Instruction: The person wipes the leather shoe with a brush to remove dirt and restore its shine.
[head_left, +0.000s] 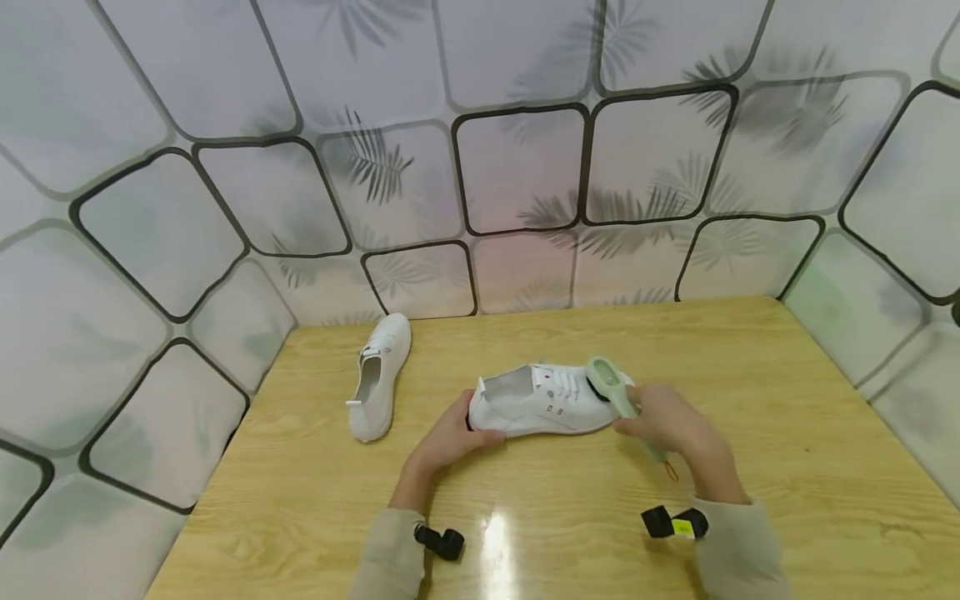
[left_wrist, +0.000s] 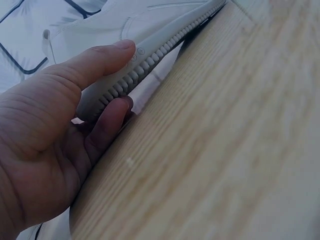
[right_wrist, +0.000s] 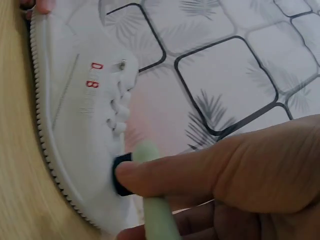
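Observation:
A white lace-up shoe point(head_left: 525, 415) lies sideways on the table, its toe pointing right. My left hand point(head_left: 450, 433) grips it by the heel. In the left wrist view the thumb lies along the side of the shoe point(left_wrist: 165, 32) and the fingers curl under the ribbed sole, with the heel raised off the wood. With my right hand point(head_left: 667, 417) I hold a pale green shoe brush point(head_left: 606, 379) by its handle. Its dark bristles point(right_wrist: 120, 175) press against the toe area just ahead of the laces, beside my thumb in the right wrist view.
The other white shoe point(head_left: 384, 383) stands at the back left of the wooden table point(head_left: 750, 358), toe toward the wall. A patterned wall covering point(head_left: 525, 167) rises behind and on both sides. An orange cord loop point(head_left: 671, 472) hangs from the brush handle.

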